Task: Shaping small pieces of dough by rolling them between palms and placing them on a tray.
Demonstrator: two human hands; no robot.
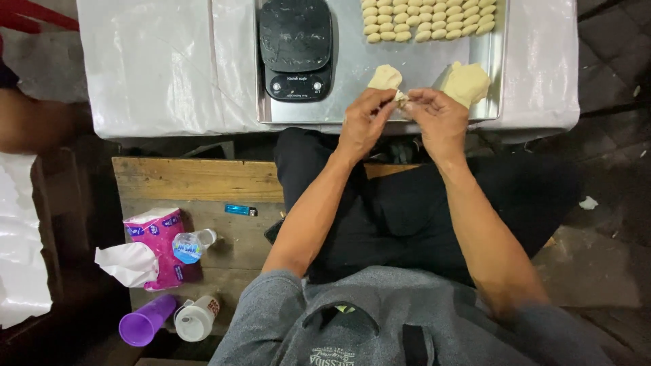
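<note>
Between both hands (401,102), small dough piece (401,98) mostly hidden, tray (413,64) cropped

To your left, on the wooden bench (196,179), a soft pink tissue pack (159,247) with blue label patches lies on its side, a white tissue pulled from its end. Touching it on the right is a small clear bottle (192,244) with a blue-and-white label. Below, a white cup (196,317) carries a small red-marked label. On the worktop (156,61), the black kitchen scale (297,49) shows a dark screen; whether it is lit you cannot tell.
</note>
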